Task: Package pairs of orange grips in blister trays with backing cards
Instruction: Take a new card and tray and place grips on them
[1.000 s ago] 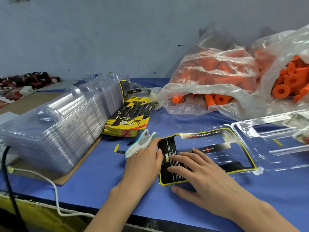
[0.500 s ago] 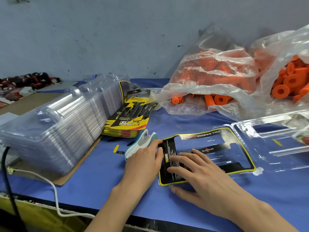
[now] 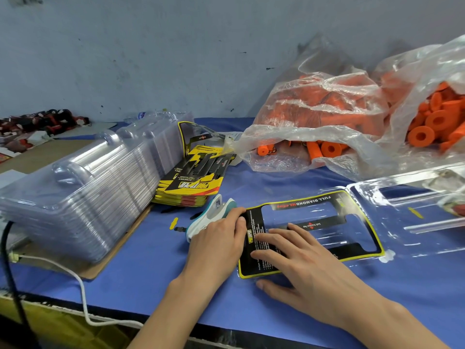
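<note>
A white-and-teal stapler [image 3: 210, 215] was gripped by the left hand [image 3: 216, 244] at the backing card's [image 3: 312, 233] left edge. The black, yellow-bordered card, laid in a clear blister tray [image 3: 407, 210] on the blue table [image 3: 141, 268], was pressed flat by the right hand's [image 3: 299, 263] spread fingers.

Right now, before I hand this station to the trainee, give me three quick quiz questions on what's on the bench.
1. True or false: orange grips already sit in the open blister tray.
2. What lies under the right hand? A) backing card B) plastic bag C) cardboard sheet
3. The left hand grips a white and teal ____.

Key
1. False: the backing card lies in the tray, but the grips are in the plastic bags.
2. A: straight fingers press the card flat.
3. Stapler, as far as its shape shows, at the card's left edge.
</note>
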